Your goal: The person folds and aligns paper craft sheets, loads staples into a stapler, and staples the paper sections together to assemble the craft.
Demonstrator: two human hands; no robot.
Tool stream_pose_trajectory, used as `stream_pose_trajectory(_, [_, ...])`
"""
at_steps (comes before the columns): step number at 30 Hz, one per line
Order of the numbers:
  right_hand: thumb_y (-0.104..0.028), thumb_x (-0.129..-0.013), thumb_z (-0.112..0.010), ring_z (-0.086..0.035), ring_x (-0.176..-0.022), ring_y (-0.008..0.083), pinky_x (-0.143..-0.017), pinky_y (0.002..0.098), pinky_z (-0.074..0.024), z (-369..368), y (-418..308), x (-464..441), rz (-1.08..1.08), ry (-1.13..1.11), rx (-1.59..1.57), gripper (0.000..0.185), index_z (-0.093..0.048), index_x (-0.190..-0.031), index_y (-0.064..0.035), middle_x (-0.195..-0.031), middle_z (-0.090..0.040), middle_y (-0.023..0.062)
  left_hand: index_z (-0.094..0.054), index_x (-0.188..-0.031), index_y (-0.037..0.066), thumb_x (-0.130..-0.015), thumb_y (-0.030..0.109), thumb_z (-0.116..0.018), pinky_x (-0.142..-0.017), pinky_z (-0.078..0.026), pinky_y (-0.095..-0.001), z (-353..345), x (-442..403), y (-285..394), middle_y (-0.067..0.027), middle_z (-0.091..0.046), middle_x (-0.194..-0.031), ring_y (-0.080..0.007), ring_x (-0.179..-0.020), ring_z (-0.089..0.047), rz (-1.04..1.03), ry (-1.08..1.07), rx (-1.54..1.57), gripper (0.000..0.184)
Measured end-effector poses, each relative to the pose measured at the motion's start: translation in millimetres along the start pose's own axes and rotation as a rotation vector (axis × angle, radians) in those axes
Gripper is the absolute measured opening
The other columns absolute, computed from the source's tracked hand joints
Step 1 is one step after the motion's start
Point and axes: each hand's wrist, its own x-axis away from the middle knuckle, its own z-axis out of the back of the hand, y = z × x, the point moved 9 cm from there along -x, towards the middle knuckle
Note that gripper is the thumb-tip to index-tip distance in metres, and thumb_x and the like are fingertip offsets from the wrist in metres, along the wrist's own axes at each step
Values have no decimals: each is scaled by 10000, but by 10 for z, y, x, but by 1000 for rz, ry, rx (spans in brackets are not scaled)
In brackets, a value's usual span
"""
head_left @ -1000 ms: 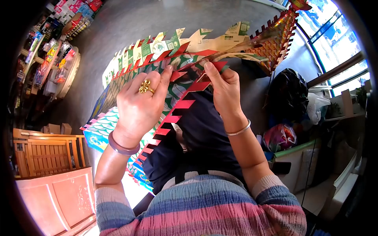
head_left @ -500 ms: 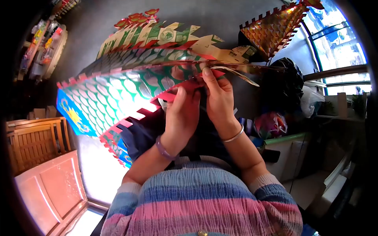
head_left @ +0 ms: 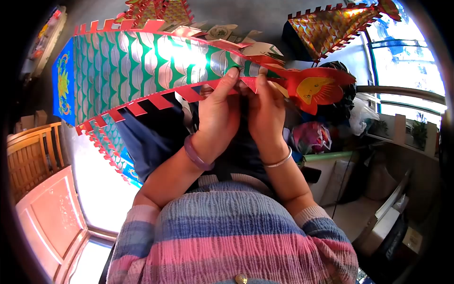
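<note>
A long green-and-silver scaled piece [head_left: 137,71] with red toothed edges lies across the view, its wide blue end [head_left: 64,80] at the left. At its narrow right end is a red tail piece with a yellow patch [head_left: 314,90]. My left hand [head_left: 218,111] grips its lower edge near the narrow end, thumb on the scaled face. Just to the right, my right hand [head_left: 267,116] pinches the same edge, thumb up. The other fingertips of both hands are hidden behind the piece.
Gold scaled pieces stand at the upper right [head_left: 326,28] and top [head_left: 161,12]. Another green piece [head_left: 109,137] is at the lower left, near a wooden rack [head_left: 35,158]. Bags [head_left: 312,137] and a window [head_left: 402,61] are on the right.
The scaled piece has turned over so its green-and-silver face shows, and its red tail has come into view. My left hand has moved right and down, beside my right hand.
</note>
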Motion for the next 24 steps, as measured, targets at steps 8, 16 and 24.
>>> stream_pose_trajectory(8, [-146, -865, -574, -535, -677, 91, -617, 221, -410, 195, -18, 120, 27, 45, 96, 148, -613, -845, -5, -752, -603, 31, -591, -854, 84, -813, 82, -629, -684, -423, -270, 199, -18, 2, -22, -600, -780, -123, -689, -533, -54, 107, -16, 56])
stream_pose_trajectory(16, [-77, -825, -618, -554, -689, 84, -621, 205, -418, 204, -107, 97, 153, 38, 183, 75, -616, -850, -6, -778, -616, 35, -602, -873, 97, -804, 56, -635, -705, -417, -254, 144, -28, 45, 3, -612, -812, -98, -728, -543, -100, 67, -4, 87])
stream_pose_trajectory(24, [-118, -867, -547, -528, -649, 118, -627, 239, -417, 232, -28, 173, 52, -78, 106, 166, -607, -926, 25, -758, -599, 65, -601, -855, 65, -844, 83, -583, -716, -405, -273, 214, -47, 3, -26, -594, -780, -134, -723, -526, -55, 66, -52, 27])
